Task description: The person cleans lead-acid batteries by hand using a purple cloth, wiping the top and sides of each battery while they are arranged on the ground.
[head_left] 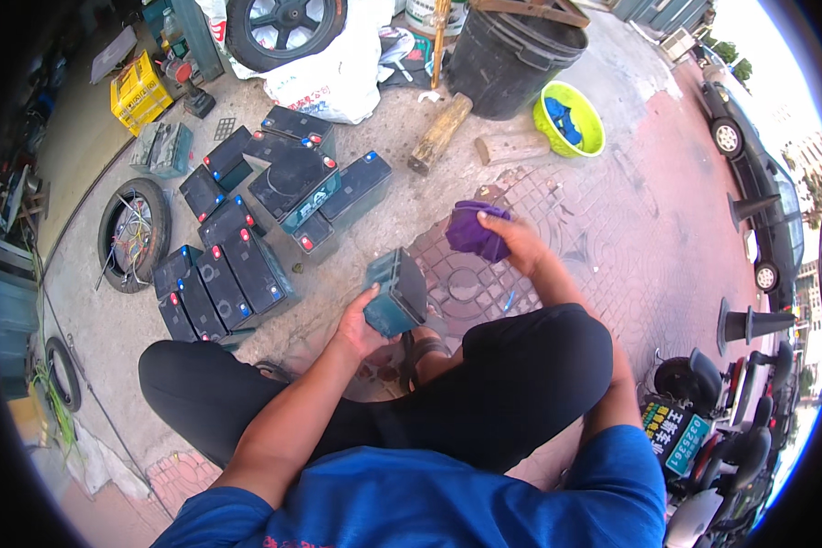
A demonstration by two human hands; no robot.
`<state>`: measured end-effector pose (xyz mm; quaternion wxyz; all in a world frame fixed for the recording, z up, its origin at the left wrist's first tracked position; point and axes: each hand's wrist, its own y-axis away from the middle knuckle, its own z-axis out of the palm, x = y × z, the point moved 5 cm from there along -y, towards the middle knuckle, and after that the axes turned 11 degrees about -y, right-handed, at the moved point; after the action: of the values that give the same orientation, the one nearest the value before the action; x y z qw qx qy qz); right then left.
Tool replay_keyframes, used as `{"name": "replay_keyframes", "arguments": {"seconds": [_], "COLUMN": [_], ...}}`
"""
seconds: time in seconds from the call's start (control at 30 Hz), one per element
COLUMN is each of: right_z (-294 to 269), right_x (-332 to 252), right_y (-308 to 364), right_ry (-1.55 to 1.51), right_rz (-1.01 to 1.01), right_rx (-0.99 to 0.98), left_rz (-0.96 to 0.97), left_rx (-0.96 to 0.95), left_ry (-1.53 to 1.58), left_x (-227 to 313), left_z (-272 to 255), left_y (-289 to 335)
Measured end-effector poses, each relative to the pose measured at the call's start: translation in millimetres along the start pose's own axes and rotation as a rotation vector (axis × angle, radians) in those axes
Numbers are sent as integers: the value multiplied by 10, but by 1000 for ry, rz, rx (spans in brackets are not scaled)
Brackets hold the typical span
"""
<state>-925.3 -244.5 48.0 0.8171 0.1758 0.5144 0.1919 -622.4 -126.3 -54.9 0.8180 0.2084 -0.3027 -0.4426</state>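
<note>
Concrete (374, 135) crowded with dark batteries (221, 285) meets pinkish patterned paving (644, 247) outdoors.

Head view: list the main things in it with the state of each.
Held battery: tilted, gripped by the left hand
Purple cloth: bunched, gripped by the right hand
Ground batteries: clustered
Lime basin: open, blue item inside
Black bucket: upright
Tyre: lying flat, wires inside
Log: lying down

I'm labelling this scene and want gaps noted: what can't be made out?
Head view:
Far side of the battery in the left hand: hidden by the battery itself.
Some fingers of the right hand: behind the purple cloth.
Scooters, lower right: partly cut off by the picture's dark edge.
</note>
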Motion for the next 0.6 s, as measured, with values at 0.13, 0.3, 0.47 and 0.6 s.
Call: {"name": "replay_keyframes", "arguments": {"seconds": [0.13, 0.3, 0.47, 0.6], "right_z": [-277, -515, -754, -861], "right_x": [913, 1281, 1382, 1423], "right_y": [-297, -346, -388, -482], "right_ry": [-245, -455, -617, -538], "right_rz": [-76, -246, -394, -415], "right_rx": [265, 386, 507, 556], "left_rz": [-98, -85, 14, 73], "left_rx": [136, 199, 197, 213], "left_ry": [-222, -501, -740, -916], "left_x": [7, 201, 507, 603], "left_z": [-292, -166, 154, 166], "left_y": [-182, -708, -1341, -1825]}}
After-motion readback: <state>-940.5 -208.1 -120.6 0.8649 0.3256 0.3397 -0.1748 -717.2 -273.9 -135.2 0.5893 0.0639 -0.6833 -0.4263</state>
